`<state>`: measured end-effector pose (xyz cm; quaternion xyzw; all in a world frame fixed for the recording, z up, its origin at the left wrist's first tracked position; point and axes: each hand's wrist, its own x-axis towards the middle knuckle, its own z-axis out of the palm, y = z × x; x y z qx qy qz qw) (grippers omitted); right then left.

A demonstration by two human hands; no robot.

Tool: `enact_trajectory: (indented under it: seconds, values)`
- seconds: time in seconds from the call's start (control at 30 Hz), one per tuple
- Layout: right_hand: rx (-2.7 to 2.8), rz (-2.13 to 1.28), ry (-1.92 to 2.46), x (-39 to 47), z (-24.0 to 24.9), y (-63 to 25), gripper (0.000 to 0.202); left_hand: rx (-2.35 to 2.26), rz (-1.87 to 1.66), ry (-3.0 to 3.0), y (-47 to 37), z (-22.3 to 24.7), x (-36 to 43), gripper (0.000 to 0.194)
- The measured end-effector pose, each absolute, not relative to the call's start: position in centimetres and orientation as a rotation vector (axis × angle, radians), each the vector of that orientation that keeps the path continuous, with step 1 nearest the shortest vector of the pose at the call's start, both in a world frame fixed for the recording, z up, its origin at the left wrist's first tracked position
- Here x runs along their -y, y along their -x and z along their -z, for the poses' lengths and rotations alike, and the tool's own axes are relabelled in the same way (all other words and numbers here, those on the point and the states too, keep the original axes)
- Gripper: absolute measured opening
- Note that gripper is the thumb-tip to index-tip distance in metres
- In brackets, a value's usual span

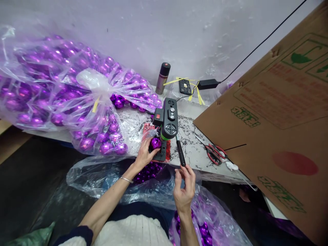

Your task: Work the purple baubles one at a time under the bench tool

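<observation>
My left hand (pixel 145 153) grips a shiny purple bauble (pixel 155 143) between thumb and fingers. The bauble sits beneath the head of a small black bench press-like machine (pixel 170 118), over its dark base plate (pixel 161 153). A black lever handle (pixel 180 153) slants down from the machine's right side. At the lower end of that handle is my right hand (pixel 185 186), its fingers loosely curled, thumb apart, fingertips at or against the tip. Below the table edge, more purple baubles (pixel 148 172) lie in an open clear plastic bag (pixel 102 174).
A tied bag of purple baubles (pixel 87 92) fills the left of the table. Behind the machine stand a spray can (pixel 163 78) and a power adapter (pixel 208 84). Red-handled scissors (pixel 215 153) lie beside a large cardboard box (pixel 271 112). Dark scraps litter the tabletop (pixel 189 131).
</observation>
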<state>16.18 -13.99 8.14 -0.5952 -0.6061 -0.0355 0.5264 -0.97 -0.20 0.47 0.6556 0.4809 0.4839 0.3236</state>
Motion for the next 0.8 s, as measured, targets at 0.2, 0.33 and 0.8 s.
enact_trajectory:
  seconds: [0.2, 0.33, 0.8]
  values:
    - [1.473, 0.083, 1.407, 13.6, -8.3, -16.2, 0.036, -1.205, -1.260, -1.804, 0.9, -0.9, 0.4, 0.061]
    - [1.494, 0.140, 1.403, 12.9, -8.9, -16.3, 0.034, -1.177, -1.218, -1.777, 0.4, -1.0, -0.3, 0.066]
    - [1.767, 0.258, 0.966, 6.3, -15.0, -16.2, 0.017, -1.137, -1.162, -1.774, 0.7, -1.1, -0.2, 0.064]
